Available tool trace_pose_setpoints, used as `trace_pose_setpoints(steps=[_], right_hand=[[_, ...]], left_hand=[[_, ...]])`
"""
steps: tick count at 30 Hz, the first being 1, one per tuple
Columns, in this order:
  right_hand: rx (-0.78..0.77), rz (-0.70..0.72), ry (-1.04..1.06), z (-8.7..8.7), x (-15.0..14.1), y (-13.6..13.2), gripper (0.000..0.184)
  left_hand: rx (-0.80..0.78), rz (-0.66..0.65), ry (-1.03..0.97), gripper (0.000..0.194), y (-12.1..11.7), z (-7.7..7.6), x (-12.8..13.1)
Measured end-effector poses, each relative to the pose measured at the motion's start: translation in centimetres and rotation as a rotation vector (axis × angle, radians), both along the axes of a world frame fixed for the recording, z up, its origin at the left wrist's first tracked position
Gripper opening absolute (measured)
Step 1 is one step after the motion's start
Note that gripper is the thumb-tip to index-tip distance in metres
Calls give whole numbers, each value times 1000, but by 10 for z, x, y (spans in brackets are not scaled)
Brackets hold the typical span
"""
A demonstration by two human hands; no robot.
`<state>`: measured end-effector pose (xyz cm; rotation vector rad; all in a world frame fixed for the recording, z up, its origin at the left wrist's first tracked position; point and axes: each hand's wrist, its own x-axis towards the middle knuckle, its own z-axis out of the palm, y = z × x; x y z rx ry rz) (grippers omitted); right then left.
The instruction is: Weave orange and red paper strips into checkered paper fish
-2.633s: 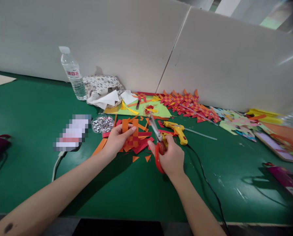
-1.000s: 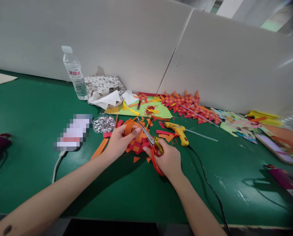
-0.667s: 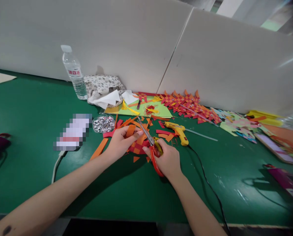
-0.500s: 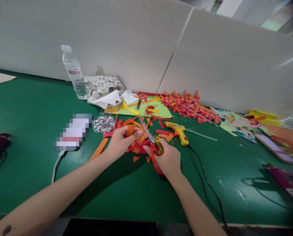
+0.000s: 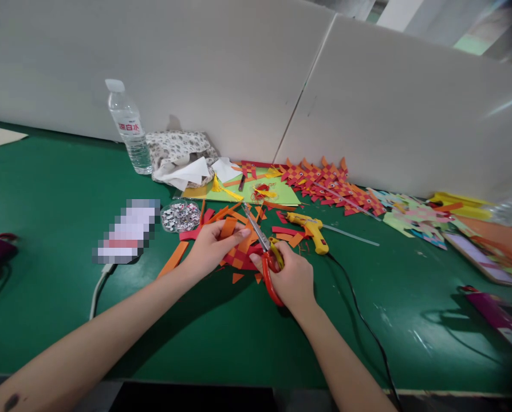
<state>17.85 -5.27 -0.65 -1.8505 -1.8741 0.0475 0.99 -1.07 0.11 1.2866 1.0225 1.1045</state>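
Observation:
Between the fingers of my left hand is an orange paper strip. My right hand is wrapped round the red and yellow handles of a pair of scissors, whose blades point up and left, close to my left fingertips. Beneath both hands lies a red and orange woven paper piece, partly covered by them. Loose orange strips and small cut triangles are scattered about it.
Right of my hands rests a yellow glue gun with a black cord. A tray of googly eyes, a phone and a water bottle stand left. Finished woven paper fish are piled against the grey partition.
Hardly anything differs. My right hand and the scissors have shifted very slightly to the left; the strip in my left hand stays where it was.

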Motion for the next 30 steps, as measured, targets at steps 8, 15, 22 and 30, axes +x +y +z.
trace_pose_setpoints(steps=[8, 15, 22, 30], right_hand=[[-45, 51, -15, 4, 2, 1, 33], [-77, 71, -25, 5, 3, 0, 32], [-89, 83, -4, 5, 3, 0, 33], [-89, 71, -22, 6, 2, 0, 33]], left_hand=[[-86, 72, -124, 27, -2, 5, 1], [-97, 96, -226, 26, 1, 2, 2], [-71, 32, -165, 19, -2, 2, 2], [-62, 19, -153, 19, -2, 0, 3]])
